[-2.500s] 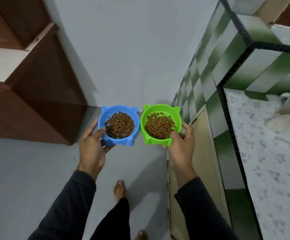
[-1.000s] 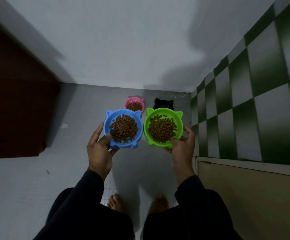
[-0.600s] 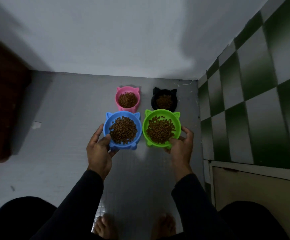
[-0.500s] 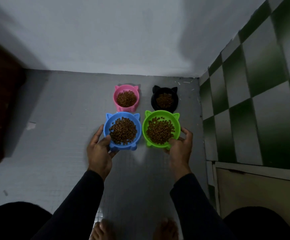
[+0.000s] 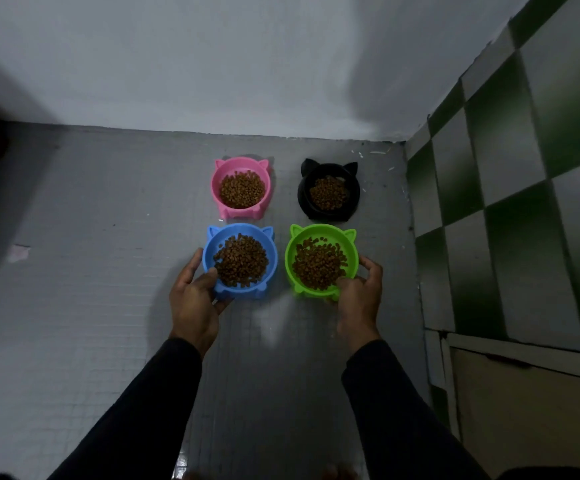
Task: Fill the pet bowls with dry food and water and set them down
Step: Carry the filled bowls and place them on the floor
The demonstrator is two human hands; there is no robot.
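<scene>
My left hand [image 5: 193, 299] grips the near left rim of a blue cat-eared bowl [image 5: 212, 251] full of brown dry food, thumb over the rim. My right hand [image 5: 359, 297] grips the near right rim of a green cat-eared bowl [image 5: 349, 244], also full of dry food. Both bowls are low over the grey floor [image 5: 108, 271]; whether they touch it I cannot tell. Behind them stand a pink bowl [image 5: 217, 181] and a black bowl [image 5: 304, 195], each with dry food in it.
A white wall [image 5: 247, 64] closes the floor just behind the pink and black bowls. A green and white checkered tiled wall [image 5: 506, 202] stands on the right, with a beige panel [image 5: 524, 410] below it. A dark shape fills the far left edge.
I have crouched lower and both hands have brought the blue and green bowls down and apart, towards the floor in front of the pink and black bowls.
</scene>
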